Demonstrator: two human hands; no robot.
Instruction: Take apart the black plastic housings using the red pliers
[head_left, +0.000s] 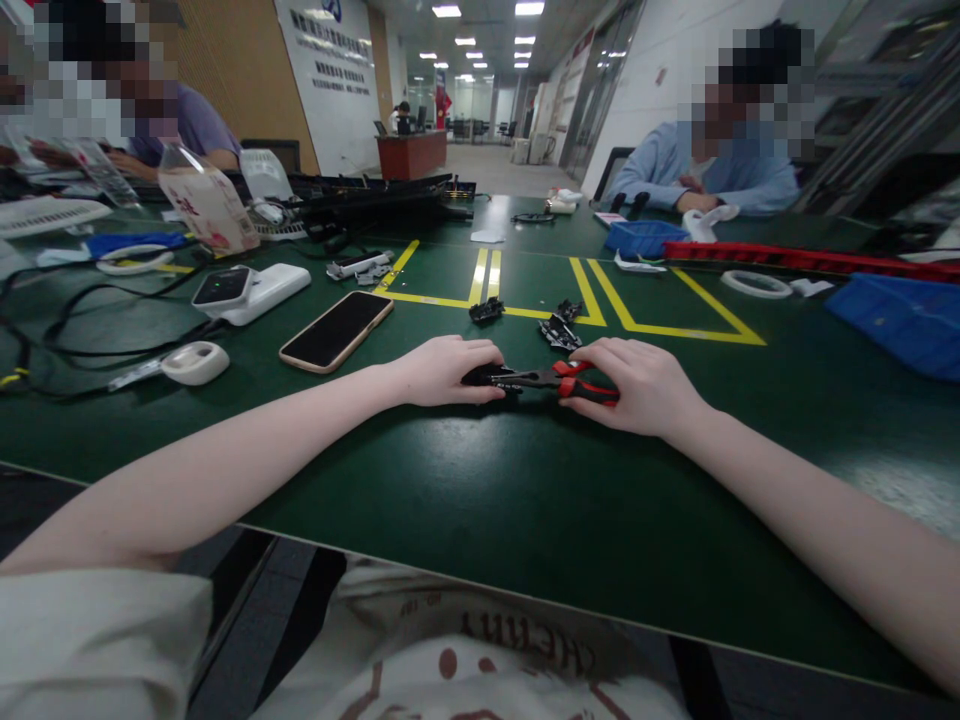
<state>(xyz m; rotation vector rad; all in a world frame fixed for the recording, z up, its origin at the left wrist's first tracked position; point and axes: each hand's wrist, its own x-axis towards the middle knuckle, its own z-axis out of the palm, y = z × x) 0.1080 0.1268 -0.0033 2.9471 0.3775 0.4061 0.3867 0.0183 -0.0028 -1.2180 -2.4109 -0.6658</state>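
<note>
My left hand (pixel 457 372) is closed round a small black part (pixel 491 376) above the green table, and the fingers hide much of it. Red-handled pliers (pixel 585 388) are gripped in my right hand (pixel 637 385). Their dark jaws point left and reach the black part. Just beyond my hands lie small black pieces, one (pixel 487 310) behind my left hand and others (pixel 560 330) behind the pliers.
A phone (pixel 337 331) lies left of my hands, with a white device (pixel 251 292), cables and a bottle (pixel 206 200) farther left. Blue trays (pixel 900 320) and a red strip (pixel 810 261) lie right. People sit across the green table (pixel 465 500).
</note>
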